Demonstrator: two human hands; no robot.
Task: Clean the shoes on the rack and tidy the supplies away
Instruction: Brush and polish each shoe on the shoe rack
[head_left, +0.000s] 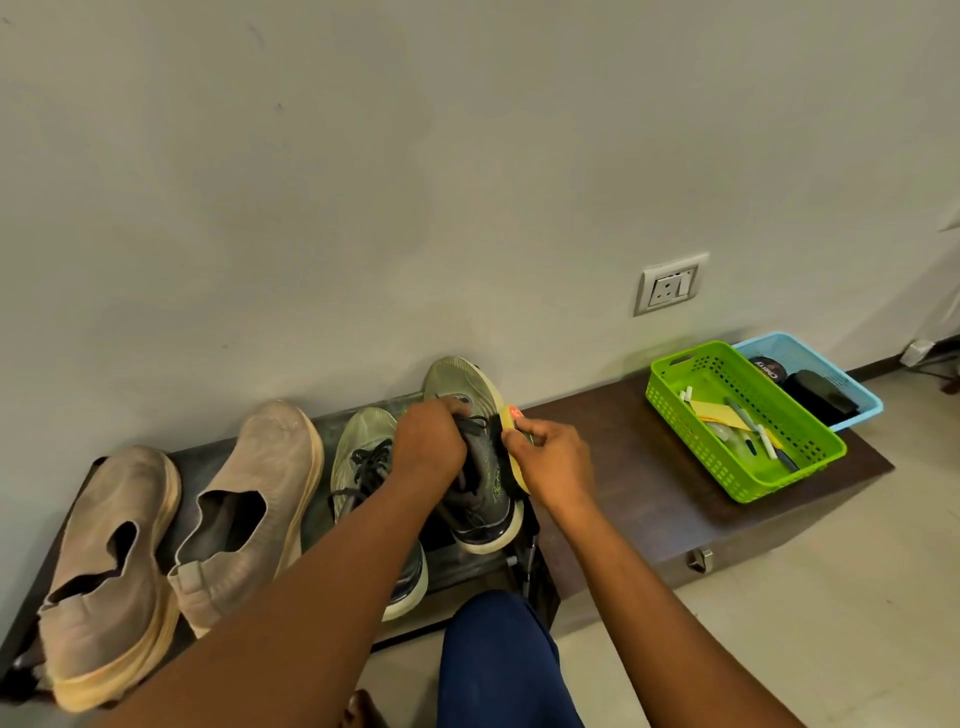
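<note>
A grey-green laced sneaker (485, 467) stands tilted on its side on the shoe rack (332, 421). My left hand (428, 441) grips it at the laces and tongue. My right hand (550, 457) pinches a small yellow item with a red label (511, 415) against the sneaker's side. The matching sneaker (363, 457) lies flat just left of it, partly under my left forearm. A pair of beige slip-on shoes (249, 509) (109, 566) fills the rack's left end.
A green basket (743, 415) with pens and small supplies sits on the dark low bench (623, 467) to the right. Behind it a blue basket (810, 369) holds a polish tin and a black brush. A wall socket (670, 283) is above. My knee (498, 660) is in front.
</note>
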